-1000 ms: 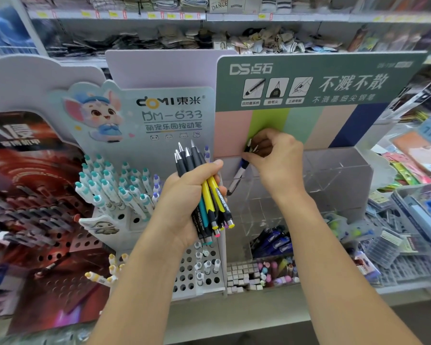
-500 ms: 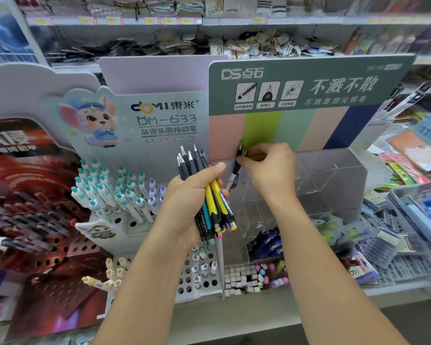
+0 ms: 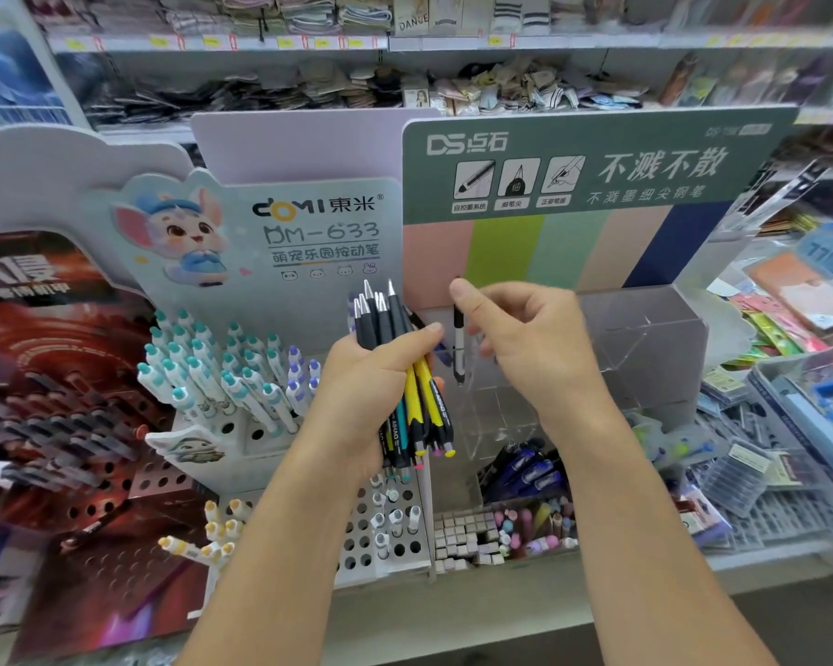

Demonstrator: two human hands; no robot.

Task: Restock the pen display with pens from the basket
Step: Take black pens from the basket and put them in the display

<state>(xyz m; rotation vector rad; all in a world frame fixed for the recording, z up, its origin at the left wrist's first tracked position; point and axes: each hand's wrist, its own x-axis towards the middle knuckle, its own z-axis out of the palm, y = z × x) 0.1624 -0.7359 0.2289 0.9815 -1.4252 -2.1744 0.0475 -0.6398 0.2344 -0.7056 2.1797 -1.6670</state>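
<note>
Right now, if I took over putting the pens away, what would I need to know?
Left hand: gripping a bundle of pens, tips pointing up.
Right hand: pinching a single pen upright at the left end of the clear acrylic display.
Done: little shows. That display's compartments look mostly empty, and whether a pen already stands in it is hard to tell.
Left: drop this pen in, then feed the rest of the bundle in one at a time. The basket is not in view.

pens (image 3: 407, 377) in left hand: matt dark grips, glossy plastic barrels | display box (image 3: 645, 358) behind right hand: clear glossy plastic
</note>
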